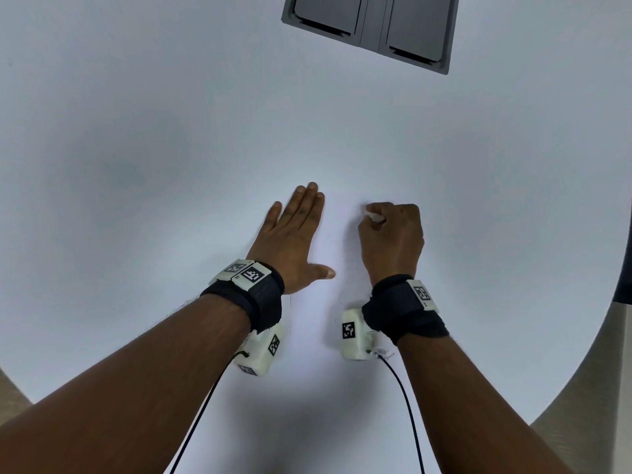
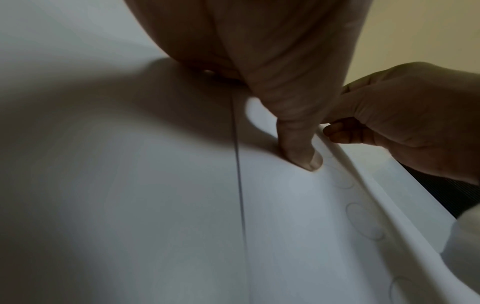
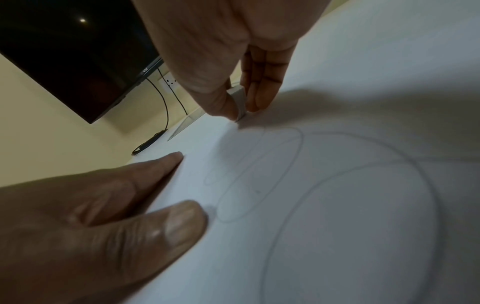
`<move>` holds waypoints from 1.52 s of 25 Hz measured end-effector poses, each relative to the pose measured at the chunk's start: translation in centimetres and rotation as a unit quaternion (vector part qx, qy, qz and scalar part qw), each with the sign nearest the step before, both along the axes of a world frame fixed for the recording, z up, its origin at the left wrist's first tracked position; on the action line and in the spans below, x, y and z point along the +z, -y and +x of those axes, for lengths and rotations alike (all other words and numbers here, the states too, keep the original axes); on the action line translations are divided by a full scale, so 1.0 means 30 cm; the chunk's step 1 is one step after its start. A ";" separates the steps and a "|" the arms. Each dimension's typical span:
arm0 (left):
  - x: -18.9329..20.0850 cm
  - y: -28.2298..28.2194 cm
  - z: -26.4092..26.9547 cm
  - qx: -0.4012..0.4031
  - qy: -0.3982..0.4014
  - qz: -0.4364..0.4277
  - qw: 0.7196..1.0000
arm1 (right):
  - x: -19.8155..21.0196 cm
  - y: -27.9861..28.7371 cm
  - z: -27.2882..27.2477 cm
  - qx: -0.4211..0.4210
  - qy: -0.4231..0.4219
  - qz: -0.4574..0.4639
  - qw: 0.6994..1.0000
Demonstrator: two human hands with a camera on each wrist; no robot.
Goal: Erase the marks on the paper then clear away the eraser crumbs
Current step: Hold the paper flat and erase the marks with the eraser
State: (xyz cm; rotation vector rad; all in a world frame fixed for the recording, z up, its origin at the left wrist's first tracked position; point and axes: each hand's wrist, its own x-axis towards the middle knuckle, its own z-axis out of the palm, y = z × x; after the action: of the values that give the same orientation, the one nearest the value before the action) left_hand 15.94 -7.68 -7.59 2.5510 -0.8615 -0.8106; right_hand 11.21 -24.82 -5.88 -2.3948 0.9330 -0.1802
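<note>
A white sheet of paper (image 1: 342, 248) lies on the white table, hard to tell apart from it; its left edge shows as a thin line in the left wrist view. Faint pencil ovals (image 3: 259, 174) and a larger pencil circle (image 3: 363, 185) are drawn on the paper (image 3: 337, 226). My left hand (image 1: 297, 230) lies flat on the sheet, fingers straight, its thumb (image 2: 301, 152) pressing down. My right hand (image 1: 390, 234) pinches a small white eraser (image 3: 240, 100) between thumb and fingers, its tip touching the paper near the top oval. The eraser (image 1: 373, 217) peeks out at the knuckles.
A grey panel with two flaps (image 1: 369, 25) is set into the table (image 1: 136, 131) at the far side. A dark screen (image 3: 72, 51) with cables hangs on the wall beyond. The round table's edge curves off at the right and lower left.
</note>
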 end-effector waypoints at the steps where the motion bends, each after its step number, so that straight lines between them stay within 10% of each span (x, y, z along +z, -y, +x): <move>1: 0.000 0.000 0.000 0.000 -0.002 -0.003 1.000 | -0.004 -0.004 0.001 -0.008 0.009 0.010 1.000; 14: 0.004 0.003 0.003 0.002 -0.007 -0.001 1.000 | -0.028 0.102 -0.039 0.064 0.041 -0.004 0.997; 21: 0.007 0.004 0.001 0.000 -0.006 0.007 1.000 | -0.026 0.093 -0.096 0.241 0.083 -0.006 0.967; 38: 0.014 0.004 0.004 -0.003 -0.011 0.012 1.000 | 0.026 0.123 -0.004 0.186 0.007 0.068 0.980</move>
State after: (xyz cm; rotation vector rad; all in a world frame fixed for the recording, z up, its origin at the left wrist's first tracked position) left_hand 16.06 -7.79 -7.17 2.5561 -0.8590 -0.8550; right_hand 11.08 -28.53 -5.11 -2.3841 0.4598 0.0085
